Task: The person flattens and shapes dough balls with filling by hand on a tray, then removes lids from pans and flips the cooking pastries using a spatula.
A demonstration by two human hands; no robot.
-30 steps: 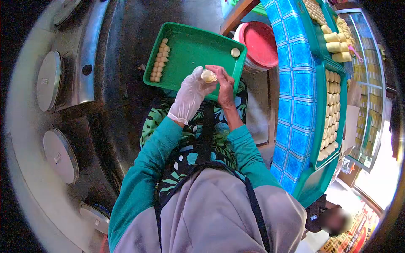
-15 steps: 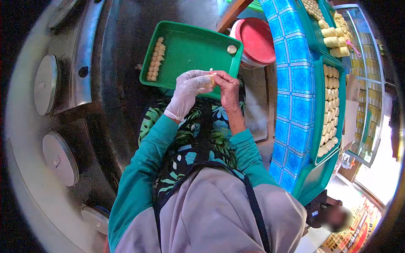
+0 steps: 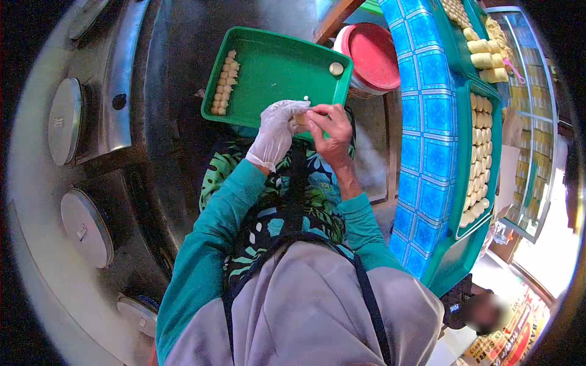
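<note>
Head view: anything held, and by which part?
A pale piece in the gloved left hand, fingers of the right hand at it; the hands hide where it's gripped.

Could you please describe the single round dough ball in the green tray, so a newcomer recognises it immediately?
Find the green tray extending beyond the gloved left hand. Near its right end, by the red-lidded bucket, sits a pale, round dough ball. It sits alone and looks clearly larger than the dough pieces lined up along the tray's left end.
</note>
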